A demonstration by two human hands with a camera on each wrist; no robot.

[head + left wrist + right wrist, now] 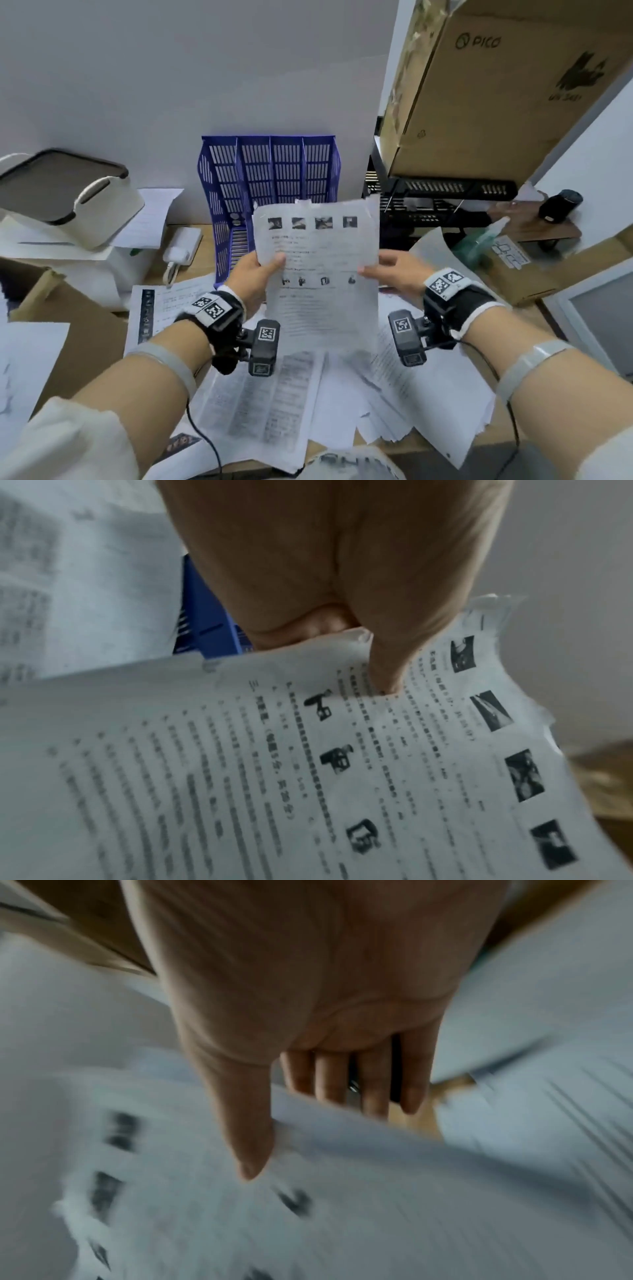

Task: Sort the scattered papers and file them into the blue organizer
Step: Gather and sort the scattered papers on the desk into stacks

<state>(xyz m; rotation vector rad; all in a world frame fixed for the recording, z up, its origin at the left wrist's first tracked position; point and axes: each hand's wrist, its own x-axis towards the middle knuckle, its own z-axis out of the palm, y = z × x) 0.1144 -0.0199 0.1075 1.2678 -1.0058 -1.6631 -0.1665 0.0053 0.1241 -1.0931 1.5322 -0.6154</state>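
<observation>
Both hands hold one printed sheet (pixel 320 270) up off the desk (pixel 191 263), in front of the blue organizer (pixel 269 178). Left hand (pixel 255 274) pinches the sheet's left edge, thumb on the printed face, fingers behind; the left wrist view shows the thumb pressed onto the text just beside a small device picture. Right hand (pixel 394 270) takes the right edge: thumb on the front, fingers fairly straight behind the page. The right wrist view is motion-blurred, so the firmness of that hold is unclear. The sheet stands roughly upright, slightly curled, top edge ragged, with four dark photos in a row near the top and four small icons mid-page. The organizer stands at the far edge against the wall, four slotted compartments side by side; the sheet covers its lower right part, and what the slots hold cannot be told. Loose papers (pixel 274 394) overlap on the near desk under the wrists. White lidded bin (pixel 68 198) far left, cardboard box (pixel 496 92) on a black rack far right.
</observation>
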